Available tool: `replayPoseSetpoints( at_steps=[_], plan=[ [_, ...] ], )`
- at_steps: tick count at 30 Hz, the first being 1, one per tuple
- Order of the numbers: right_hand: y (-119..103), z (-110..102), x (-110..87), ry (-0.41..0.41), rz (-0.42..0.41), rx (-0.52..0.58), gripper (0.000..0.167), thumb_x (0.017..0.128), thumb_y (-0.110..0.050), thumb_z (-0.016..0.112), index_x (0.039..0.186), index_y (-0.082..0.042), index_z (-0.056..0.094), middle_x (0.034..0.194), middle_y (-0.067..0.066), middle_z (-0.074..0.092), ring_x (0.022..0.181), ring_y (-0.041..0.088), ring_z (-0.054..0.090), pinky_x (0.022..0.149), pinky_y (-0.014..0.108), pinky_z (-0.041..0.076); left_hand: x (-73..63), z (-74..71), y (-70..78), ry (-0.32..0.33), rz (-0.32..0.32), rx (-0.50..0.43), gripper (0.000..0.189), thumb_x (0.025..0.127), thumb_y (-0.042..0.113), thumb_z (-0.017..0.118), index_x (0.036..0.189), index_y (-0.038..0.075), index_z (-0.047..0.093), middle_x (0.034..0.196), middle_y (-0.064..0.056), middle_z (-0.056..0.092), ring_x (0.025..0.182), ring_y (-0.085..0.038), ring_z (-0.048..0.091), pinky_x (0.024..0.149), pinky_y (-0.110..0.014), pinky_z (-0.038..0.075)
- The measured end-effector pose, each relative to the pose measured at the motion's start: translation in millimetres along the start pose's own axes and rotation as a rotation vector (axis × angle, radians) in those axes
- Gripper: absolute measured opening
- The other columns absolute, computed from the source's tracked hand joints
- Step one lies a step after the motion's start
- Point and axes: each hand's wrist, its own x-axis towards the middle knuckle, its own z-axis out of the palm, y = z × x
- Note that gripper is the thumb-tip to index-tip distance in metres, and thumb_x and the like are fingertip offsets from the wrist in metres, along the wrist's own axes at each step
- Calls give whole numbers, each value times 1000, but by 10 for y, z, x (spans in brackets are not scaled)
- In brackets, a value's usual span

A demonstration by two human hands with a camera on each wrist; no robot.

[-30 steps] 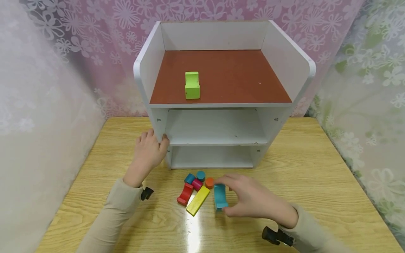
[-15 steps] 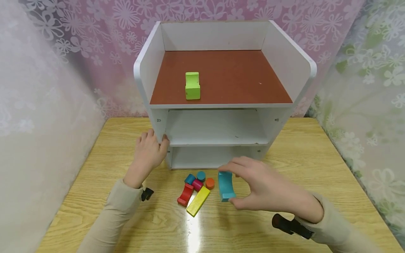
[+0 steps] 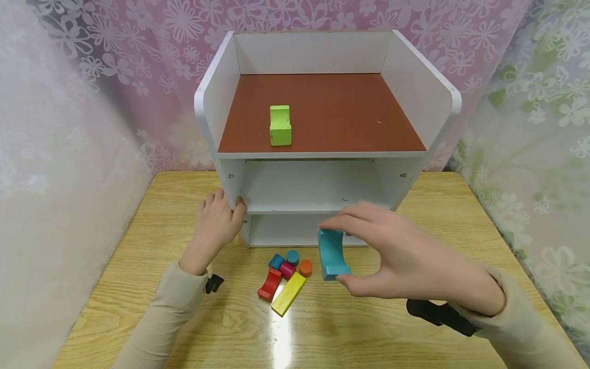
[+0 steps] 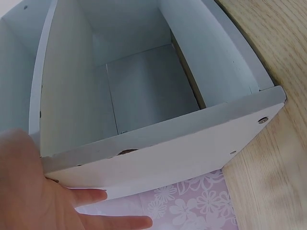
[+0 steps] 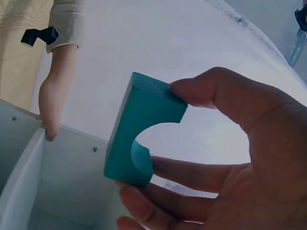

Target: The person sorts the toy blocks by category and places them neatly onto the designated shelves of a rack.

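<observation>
My right hand pinches a turquoise arch block between thumb and fingers, raised in front of the lower shelves. In the right wrist view the block's half-round cutout faces the palm. My left hand grips the left side panel of a white shelf unit, thumb at the front edge. In the left wrist view two fingers lie along the panel's outer face. A light green arch block stands on the brown top board, left of its middle.
On the wooden table, before the shelf unit, lie a red arch block, a yellow bar, an orange cylinder, a magenta cylinder and two blue ones. Flowered cloth hangs behind.
My right hand has lifted the turquoise arch block off the table, moving it up and slightly right, toward the shelf unit. My left hand stays on the side panel.
</observation>
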Motion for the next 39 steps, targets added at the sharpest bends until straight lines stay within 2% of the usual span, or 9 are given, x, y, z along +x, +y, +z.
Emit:
replayPoseSetpoints(
  at_steps=[8,12,19,24,28,31,39],
  plan=[
    [-124,-272,196,129,-157,-27,56,71,-21,80,123,-6,64,110,-6,62,98,9,54,85,18,40,4,-8,12,-8,-5,4,60,103,41,26,141,0,47,119,-22,53,108,-44,46,93,-57,33],
    [-131,-389,307,146,-196,-37,53,72,-21,79,120,-3,65,108,-3,63,97,10,55,85,18,40,2,-11,13,-14,-9,6,60,103,41,26,141,-1,47,121,-22,53,110,-44,46,94,-57,33],
    [53,-596,508,99,-200,-60,54,75,-23,81,123,-4,66,107,-3,64,97,10,53,85,23,41,-1,-22,23,-16,-3,4,61,103,41,26,143,0,45,124,-22,52,111,-44,45,95,-58,33],
    [291,-715,707,58,-201,-42,51,75,-16,82,122,-3,67,101,-4,65,94,9,52,82,23,45,-7,-29,27,-17,-3,6,61,103,41,25,145,1,44,125,-23,52,110,-44,46,95,-58,33],
    [481,-779,843,54,-162,-48,50,75,-12,82,122,-5,68,98,-5,66,88,11,53,77,26,43,-11,-34,27,-19,-6,5,61,103,40,25,146,2,43,124,-22,52,110,-44,46,94,-58,33],
    [573,-827,927,33,-98,-79,48,77,-13,81,123,-5,68,99,-3,66,87,14,53,74,28,42,-11,-34,27,-21,-5,3,61,103,40,25,146,2,43,125,-22,52,110,-44,45,94,-58,33],
    [735,-876,1097,-36,55,-61,43,84,-20,77,125,-9,68,103,-4,66,90,14,52,76,28,46,-4,-20,8,-14,8,0,61,103,40,25,146,1,43,122,-23,52,107,-44,46,94,-58,33]
  ],
)
